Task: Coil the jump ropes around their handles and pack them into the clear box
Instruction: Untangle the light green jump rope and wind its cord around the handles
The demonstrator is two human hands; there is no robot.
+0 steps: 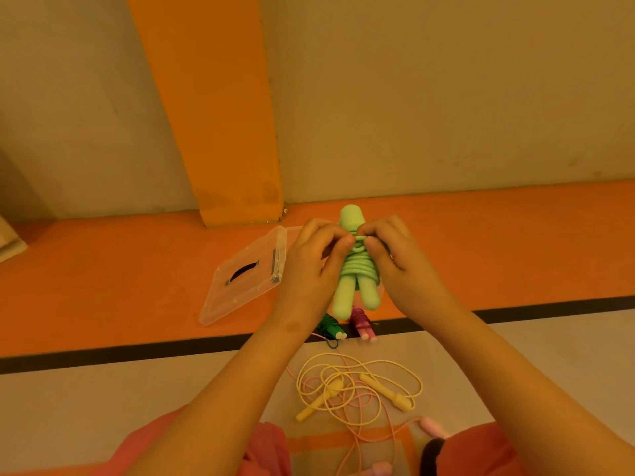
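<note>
I hold a light green jump rope [357, 269] up in front of me, its cord wound around its two thick foam handles. My left hand [314, 266] and my right hand [395, 259] both pinch the cord near the top of the winding. A clear box [245, 280] lies on the orange floor to the left, with its lid shut as far as I can see. A dark green bundled rope [330, 327] and a magenta bundled rope [360, 321] lie below my hands. A loose yellow rope [360, 389] and a pink rope [433, 427] lie tangled closer to me.
An orange pillar [220, 132] rises from the floor behind the box against a beige wall. A black stripe [137, 352] separates the orange floor from the grey floor. My knees in red cloth fill the bottom of the view.
</note>
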